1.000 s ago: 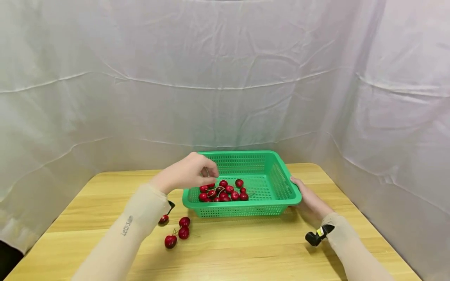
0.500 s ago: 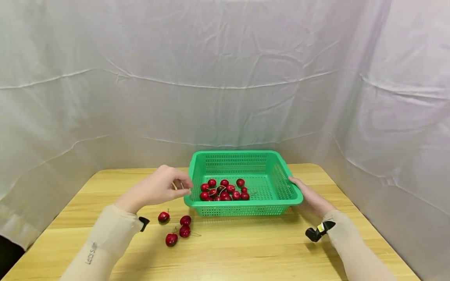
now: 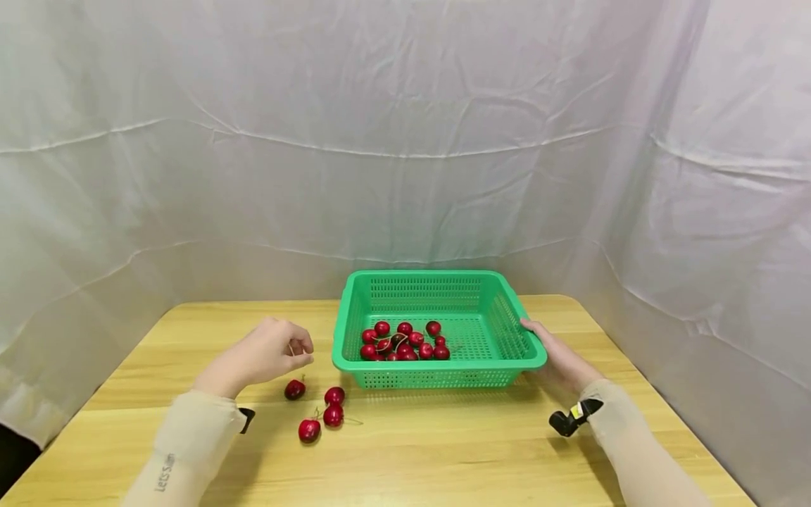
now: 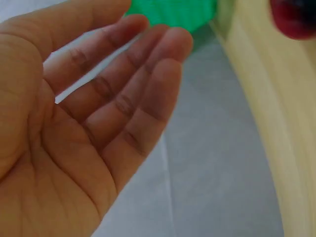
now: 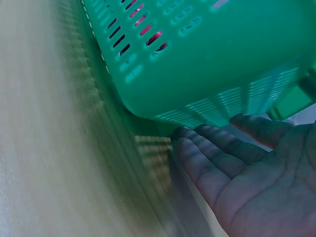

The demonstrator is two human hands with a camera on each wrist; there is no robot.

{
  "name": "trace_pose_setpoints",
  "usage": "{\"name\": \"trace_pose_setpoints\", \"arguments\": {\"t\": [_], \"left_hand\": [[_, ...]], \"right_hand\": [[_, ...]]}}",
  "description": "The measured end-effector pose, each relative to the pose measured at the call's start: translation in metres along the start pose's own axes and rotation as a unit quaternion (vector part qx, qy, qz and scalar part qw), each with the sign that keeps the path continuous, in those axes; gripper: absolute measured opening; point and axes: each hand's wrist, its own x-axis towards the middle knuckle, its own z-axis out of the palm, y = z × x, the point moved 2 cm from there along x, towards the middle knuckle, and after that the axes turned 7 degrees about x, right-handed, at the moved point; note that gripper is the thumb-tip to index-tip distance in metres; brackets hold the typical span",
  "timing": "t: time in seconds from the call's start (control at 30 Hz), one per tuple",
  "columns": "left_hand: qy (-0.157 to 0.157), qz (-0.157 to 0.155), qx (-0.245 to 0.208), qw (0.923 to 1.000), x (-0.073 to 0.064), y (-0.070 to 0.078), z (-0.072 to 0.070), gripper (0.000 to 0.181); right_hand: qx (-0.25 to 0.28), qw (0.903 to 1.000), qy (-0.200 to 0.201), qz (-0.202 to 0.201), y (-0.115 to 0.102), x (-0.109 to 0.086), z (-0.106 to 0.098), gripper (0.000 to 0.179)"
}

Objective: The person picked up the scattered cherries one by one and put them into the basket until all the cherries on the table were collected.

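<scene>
My left hand [image 3: 262,355] hovers over the wooden table, left of a green plastic basket [image 3: 437,375], its fingers loosely bent. Nothing lies in its bare palm [image 4: 64,148]. Just below it on the table sits a dark red cherry [image 3: 295,389], also blurred in the left wrist view as a cherry [image 4: 296,17]. More loose cherries [image 3: 309,431], some with stems, lie nearer the front. My right hand [image 3: 557,355] is at the basket's right end, thumb by the rim. In the right wrist view its nearly straight fingers [image 5: 202,168] rest against the basket's side [image 5: 207,64].
Several cherries [image 3: 405,348] are gathered in the left half of the basket. Behind the wooden table [image 3: 443,458] and along its sides hangs a pale fabric curtain [image 3: 393,141]. A black wrist camera [image 3: 573,417] sits on the right wrist.
My left hand has moved left, from over the basket's cherries to above the table beside the loose ones. The right hand has stayed at the basket's right end.
</scene>
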Motion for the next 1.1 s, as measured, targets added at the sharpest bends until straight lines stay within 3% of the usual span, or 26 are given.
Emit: {"name": "trace_pose_setpoints", "arguments": {"t": [0.27,0.6,1.1], "left_hand": [[-0.031,-0.052,0.031,0.9977,0.004,-0.016,0.023,0.010],[-0.057,-0.104,0.039,0.9922,0.004,-0.020,0.044,0.016],[-0.054,-0.092,0.038,0.9936,0.003,-0.024,0.054,0.019]], "right_hand": [[-0.002,1.0000,-0.001,0.002,0.000,0.002,0.002,0.081],[-0.013,0.9999,0.009,0.002,-0.001,0.002,0.001,0.081],[-0.017,0.9998,0.003,-0.004,0.001,0.003,0.000,0.082]]}}
